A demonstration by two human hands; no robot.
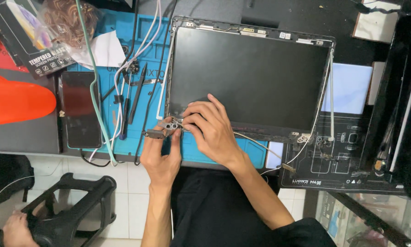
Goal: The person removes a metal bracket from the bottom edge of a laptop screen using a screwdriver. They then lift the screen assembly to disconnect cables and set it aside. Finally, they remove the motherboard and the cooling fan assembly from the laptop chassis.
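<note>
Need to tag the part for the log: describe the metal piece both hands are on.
Start at the bare laptop screen panel on the blue mat. At its lower left corner, the left hand and right hand meet on a small grey metal hinge bracket, the only piece with round holes.

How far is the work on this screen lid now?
Done: the lid lies bare on the blue mat, its frame and cables exposed. In hand: left hand and right hand are at the left hinge. Left: the right hinge sits untouched.
</note>
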